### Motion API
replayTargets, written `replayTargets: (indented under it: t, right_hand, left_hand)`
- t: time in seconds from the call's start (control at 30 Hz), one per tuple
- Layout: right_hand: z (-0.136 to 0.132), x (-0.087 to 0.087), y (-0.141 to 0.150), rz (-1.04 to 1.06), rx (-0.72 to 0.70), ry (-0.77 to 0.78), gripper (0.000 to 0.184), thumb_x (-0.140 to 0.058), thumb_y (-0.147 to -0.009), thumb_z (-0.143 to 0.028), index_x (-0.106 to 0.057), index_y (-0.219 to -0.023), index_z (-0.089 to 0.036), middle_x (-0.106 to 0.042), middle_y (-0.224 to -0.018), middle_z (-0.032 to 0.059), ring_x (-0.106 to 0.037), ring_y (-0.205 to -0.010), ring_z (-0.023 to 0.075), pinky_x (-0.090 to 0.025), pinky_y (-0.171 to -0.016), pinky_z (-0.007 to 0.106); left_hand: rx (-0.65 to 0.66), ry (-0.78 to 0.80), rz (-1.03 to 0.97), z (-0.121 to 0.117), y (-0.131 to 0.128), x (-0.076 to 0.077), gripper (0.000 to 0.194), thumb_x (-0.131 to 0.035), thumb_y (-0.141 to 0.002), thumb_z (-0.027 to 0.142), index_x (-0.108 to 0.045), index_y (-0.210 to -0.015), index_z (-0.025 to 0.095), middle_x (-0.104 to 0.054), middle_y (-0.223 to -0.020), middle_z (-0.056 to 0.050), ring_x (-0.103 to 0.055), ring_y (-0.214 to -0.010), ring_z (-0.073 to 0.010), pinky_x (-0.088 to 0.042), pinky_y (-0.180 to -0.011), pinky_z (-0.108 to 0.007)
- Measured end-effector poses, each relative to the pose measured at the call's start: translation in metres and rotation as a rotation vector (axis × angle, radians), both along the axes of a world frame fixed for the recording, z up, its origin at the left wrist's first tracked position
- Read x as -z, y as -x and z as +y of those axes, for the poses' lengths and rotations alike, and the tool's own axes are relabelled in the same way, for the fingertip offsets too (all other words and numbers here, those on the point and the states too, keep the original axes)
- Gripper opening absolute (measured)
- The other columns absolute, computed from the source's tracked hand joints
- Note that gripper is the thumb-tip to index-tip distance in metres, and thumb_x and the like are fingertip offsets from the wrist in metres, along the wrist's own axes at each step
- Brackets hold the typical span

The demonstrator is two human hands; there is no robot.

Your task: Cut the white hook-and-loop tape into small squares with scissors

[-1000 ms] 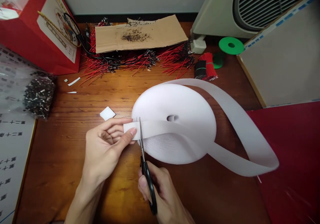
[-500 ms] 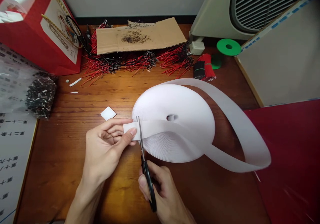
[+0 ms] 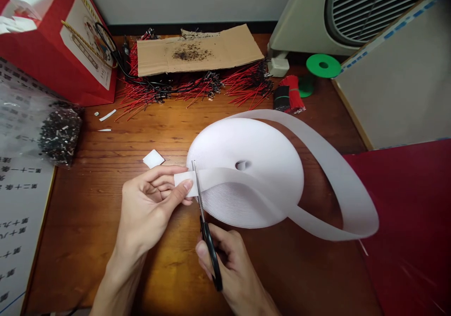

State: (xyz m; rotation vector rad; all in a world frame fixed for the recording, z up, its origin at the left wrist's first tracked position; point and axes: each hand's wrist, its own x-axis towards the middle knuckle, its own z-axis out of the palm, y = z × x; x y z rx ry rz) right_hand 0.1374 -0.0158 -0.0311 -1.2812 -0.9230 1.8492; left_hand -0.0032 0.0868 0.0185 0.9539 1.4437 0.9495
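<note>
My left hand (image 3: 146, 208) pinches the end of a white tape (image 3: 218, 177) between thumb and fingers. The tape arches across the top of a large flat white roll (image 3: 246, 139) and loops out to its right. In my right hand (image 3: 230, 259) are black-handled scissors (image 3: 210, 250), their blades crossing the tape just right of my left thumb and pointing away from me. The blade tips lie close together; whether the tape is cut through I cannot tell. Small white squares (image 3: 154, 158) lie on the table beyond my left hand.
Brown cardboard (image 3: 200, 55) with dark bits rests on red wires (image 3: 246, 83) at the back. A red paper bag (image 3: 59, 57) and a bag of small dark parts (image 3: 59, 135) stand left. A green spool (image 3: 322, 66) and a heater-like appliance (image 3: 310, 19) are back right.
The scissor blades have drawn closer together, and my right hand has shifted slightly forward. The tape loop on the right has pulled in a little to the left. My left hand keeps its pinch.
</note>
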Motion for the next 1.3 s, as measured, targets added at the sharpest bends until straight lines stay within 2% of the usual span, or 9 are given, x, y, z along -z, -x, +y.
replayTargets:
  t: [0.17,0.4,0.57,0.87,1.1,1.3]
  right_hand:
    - [-0.0003,0.0006,-0.0007,0.041,0.022,0.009,0.056,-0.058,-0.097,-0.072,-0.044,-0.071,-0.024,-0.035,-0.055,-0.0083,-0.028,-0.051,0.0104,-0.021,-0.049,0.029]
    - [-0.0004,0.0004,0.0005,-0.025,0.011,-0.004,0.055,-0.055,-0.101,-0.066,-0.044,-0.069,-0.024,-0.036,-0.054,-0.0076,-0.030,-0.051,0.0107,-0.023,-0.050,0.029]
    - [-0.0024,0.0023,-0.0018,0.023,0.012,0.031,0.057,-0.058,-0.098,-0.072,-0.042,-0.070,-0.025,-0.035,-0.055,-0.0081,-0.030,-0.051,0.0106,-0.026,-0.050,0.028]
    - [0.0013,0.0029,0.0010,0.039,0.034,0.010,0.060,-0.055,-0.098,-0.075,-0.041,-0.070,-0.025,-0.032,-0.056,-0.0082,-0.026,-0.052,0.0103,-0.019,-0.050,0.030]
    - [0.0002,0.0037,0.0029,0.047,0.069,0.060,0.052,-0.062,-0.097,-0.068,-0.045,-0.075,-0.024,-0.036,-0.062,-0.0076,-0.033,-0.052,0.0105,-0.027,-0.051,0.028]
    - [0.0009,0.0043,0.0026,0.031,0.051,0.027,0.051,-0.059,-0.100,-0.063,-0.045,-0.072,-0.023,-0.036,-0.060,-0.0076,-0.032,-0.053,0.0105,-0.026,-0.051,0.028]
  left_hand:
    - [0.033,0.010,-0.001,0.0007,0.0005,-0.0019,0.023,-0.093,-0.070,0.020,-0.081,-0.089,0.015,-0.079,-0.066,-0.001,-0.074,-0.054,-0.0137,-0.063,-0.057,-0.019]
    - [-0.009,0.025,0.005,0.0000,-0.0014,0.0008,0.026,-0.094,-0.066,0.022,-0.080,-0.087,0.015,-0.081,-0.070,-0.003,-0.074,-0.053,-0.0171,-0.064,-0.055,-0.024]
    - [0.020,0.013,-0.008,-0.0008,0.0004,0.0014,0.022,-0.092,-0.069,0.021,-0.081,-0.087,0.015,-0.080,-0.067,-0.002,-0.074,-0.053,-0.0155,-0.064,-0.057,-0.022]
    - [0.021,0.039,-0.033,-0.0027,-0.0004,0.0000,0.021,-0.092,-0.069,0.014,-0.081,-0.087,0.017,-0.081,-0.069,0.000,-0.075,-0.053,-0.0134,-0.062,-0.055,-0.017]
    - [0.008,0.034,-0.040,0.0001,-0.0018,-0.0007,0.021,-0.092,-0.067,0.015,-0.081,-0.084,0.016,-0.080,-0.066,0.000,-0.073,-0.050,-0.0126,-0.061,-0.054,-0.016]
    - [0.036,0.055,-0.026,0.0012,-0.0001,0.0006,0.021,-0.091,-0.067,0.015,-0.081,-0.085,0.016,-0.080,-0.065,-0.001,-0.074,-0.050,-0.0135,-0.062,-0.054,-0.017]
